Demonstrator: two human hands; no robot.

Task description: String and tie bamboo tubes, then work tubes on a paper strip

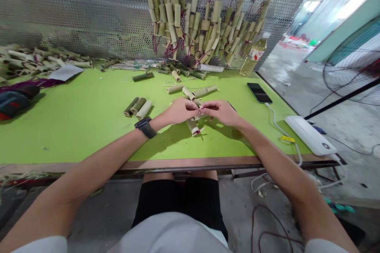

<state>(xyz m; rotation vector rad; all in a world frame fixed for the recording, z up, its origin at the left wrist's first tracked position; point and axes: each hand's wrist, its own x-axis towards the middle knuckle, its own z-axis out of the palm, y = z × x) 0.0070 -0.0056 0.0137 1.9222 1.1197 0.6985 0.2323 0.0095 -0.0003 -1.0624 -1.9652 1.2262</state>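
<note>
My left hand [181,110] and my right hand [223,113] meet over the table, fingertips pinched together. Between them shows a bit of purple cord [203,107] with a small pale peg end; which hand grips which part is hard to make out. Cut bamboo tubes lie partly hidden under and around my fingers. One bamboo tube [192,125] points toward me, purple cord and a thin stick at its near end. Just beyond my hands rest a jointed bamboo length [205,91] and a short tube [175,89].
Three short bamboo pieces [138,106] lie left of my hands. Strung bamboo bundles [202,27] hang on the perforated metal panel. A bamboo pile [38,61] sits far left. Rightward are an oil bottle [253,56], a phone [259,92] and a cabled white power bank [310,135].
</note>
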